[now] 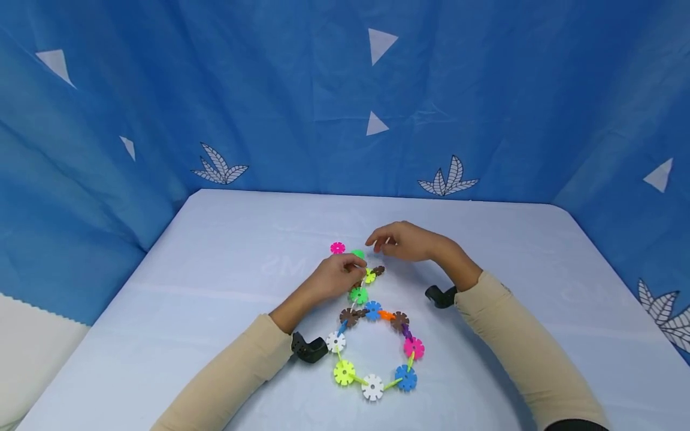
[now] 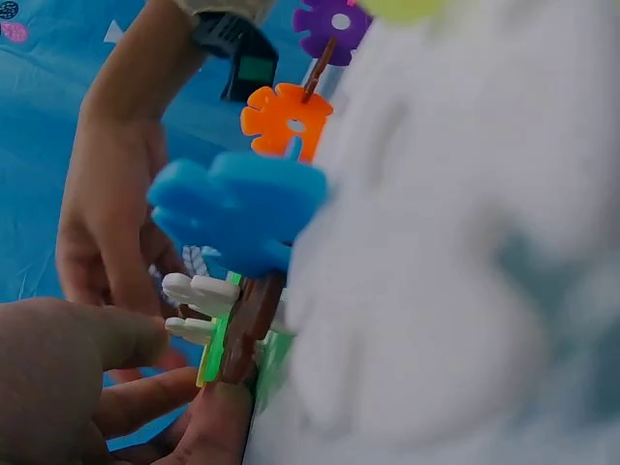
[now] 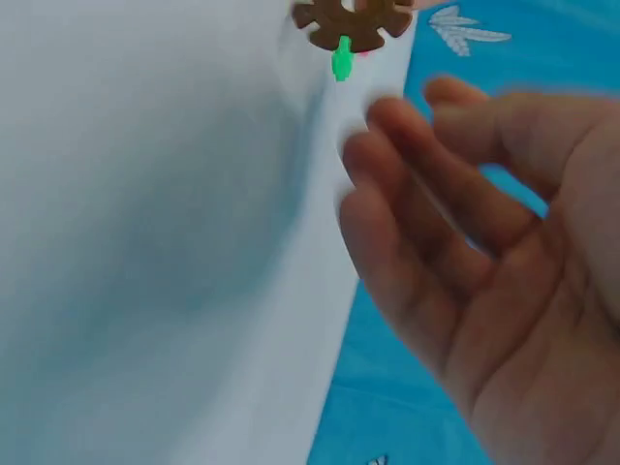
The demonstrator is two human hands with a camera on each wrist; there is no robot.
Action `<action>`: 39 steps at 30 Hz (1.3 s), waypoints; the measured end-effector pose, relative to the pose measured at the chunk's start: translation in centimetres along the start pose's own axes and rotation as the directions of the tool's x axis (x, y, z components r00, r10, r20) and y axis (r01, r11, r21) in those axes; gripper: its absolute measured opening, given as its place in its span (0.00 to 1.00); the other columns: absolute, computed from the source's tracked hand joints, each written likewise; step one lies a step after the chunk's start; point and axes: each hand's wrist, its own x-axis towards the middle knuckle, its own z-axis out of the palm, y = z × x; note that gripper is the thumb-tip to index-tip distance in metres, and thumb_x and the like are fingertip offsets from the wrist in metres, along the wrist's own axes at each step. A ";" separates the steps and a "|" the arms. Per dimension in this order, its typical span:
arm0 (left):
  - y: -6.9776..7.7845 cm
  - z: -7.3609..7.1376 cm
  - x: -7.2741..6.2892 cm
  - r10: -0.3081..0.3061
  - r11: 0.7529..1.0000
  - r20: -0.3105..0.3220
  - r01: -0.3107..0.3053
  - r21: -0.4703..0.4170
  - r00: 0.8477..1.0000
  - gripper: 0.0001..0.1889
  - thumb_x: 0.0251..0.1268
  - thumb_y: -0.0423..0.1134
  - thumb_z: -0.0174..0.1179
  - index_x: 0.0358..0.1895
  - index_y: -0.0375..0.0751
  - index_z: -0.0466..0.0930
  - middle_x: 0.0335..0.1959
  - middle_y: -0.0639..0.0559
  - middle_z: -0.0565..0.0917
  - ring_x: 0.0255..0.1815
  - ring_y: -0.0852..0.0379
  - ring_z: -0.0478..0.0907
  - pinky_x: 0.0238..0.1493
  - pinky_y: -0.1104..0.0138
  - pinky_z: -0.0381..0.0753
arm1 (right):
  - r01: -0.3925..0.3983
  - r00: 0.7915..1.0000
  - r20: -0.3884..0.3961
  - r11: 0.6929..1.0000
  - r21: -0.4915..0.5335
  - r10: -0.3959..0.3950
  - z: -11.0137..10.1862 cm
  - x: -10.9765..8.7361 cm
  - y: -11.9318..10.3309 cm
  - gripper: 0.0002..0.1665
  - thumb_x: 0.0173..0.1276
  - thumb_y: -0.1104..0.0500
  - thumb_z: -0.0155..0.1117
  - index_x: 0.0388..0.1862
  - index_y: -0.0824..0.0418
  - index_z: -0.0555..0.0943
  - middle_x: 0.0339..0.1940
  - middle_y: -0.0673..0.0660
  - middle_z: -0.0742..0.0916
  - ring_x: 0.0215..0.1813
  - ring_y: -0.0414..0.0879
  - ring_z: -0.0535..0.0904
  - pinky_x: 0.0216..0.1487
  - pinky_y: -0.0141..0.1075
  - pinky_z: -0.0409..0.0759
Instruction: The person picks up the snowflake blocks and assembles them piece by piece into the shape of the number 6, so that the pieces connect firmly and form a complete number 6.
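Notched plastic snowflake discs in many colours link into a ring with a tail on the table. My left hand is at the tail, its fingers pinching the chain near a yellow disc. In the left wrist view, its fingertips meet the edges of a brown disc and a green disc. My right hand hovers beyond the tail with loosely bent fingers and holds nothing. The right wrist view shows its palm beside a brown disc with a green piece attached.
Nearer my body lies the ring, with a yellow-green disc, a white disc and a blue disc. A pink disc is at the far end. Black wrist devices stick out from both sleeves. A blue curtain stands behind the white table.
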 end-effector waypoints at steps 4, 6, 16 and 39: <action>-0.1 0.1 0.0 0.032 0.999 0.008 -0.032 0.027 0.999 0.13 0.75 0.41 0.59 0.53 0.39 0.85 0.37 0.54 0.84 0.36 0.57 0.78 0.39 0.62 0.78 | 0.014 1.000 0.004 0.995 -0.094 -0.014 0.6 2.8 0.3 0.21 0.76 0.67 0.60 0.65 0.61 0.81 0.53 0.59 0.84 0.54 0.52 0.80 0.56 0.45 0.79; -0.2 0.1 0.1 0.050 0.998 0.017 -0.051 0.038 0.999 0.13 0.75 0.41 0.58 0.52 0.39 0.86 0.38 0.53 0.84 0.38 0.57 0.78 0.40 0.61 0.78 | 0.029 0.999 0.028 0.991 -0.132 -0.026 1.2 3.8 0.3 0.20 0.75 0.67 0.60 0.64 0.59 0.82 0.50 0.58 0.83 0.50 0.50 0.79 0.52 0.43 0.80; -0.2 0.1 0.1 0.036 0.998 0.011 -0.037 0.060 0.999 0.11 0.74 0.42 0.59 0.49 0.40 0.86 0.35 0.54 0.83 0.36 0.57 0.78 0.40 0.62 0.77 | -0.052 0.999 0.008 0.988 -0.142 0.054 1.8 3.2 0.1 0.03 0.71 0.67 0.66 0.41 0.62 0.83 0.37 0.53 0.82 0.41 0.47 0.74 0.47 0.39 0.77; 0.1 -0.1 0.6 0.007 0.998 0.084 -0.002 -0.060 0.996 0.12 0.77 0.32 0.53 0.55 0.35 0.84 0.30 0.49 0.82 0.28 0.56 0.75 0.33 0.65 0.76 | -0.301 0.929 -0.013 0.774 0.556 0.370 2.2 -3.8 2.6 0.11 0.74 0.66 0.62 0.51 0.70 0.76 0.37 0.64 0.82 0.35 0.51 0.83 0.44 0.40 0.85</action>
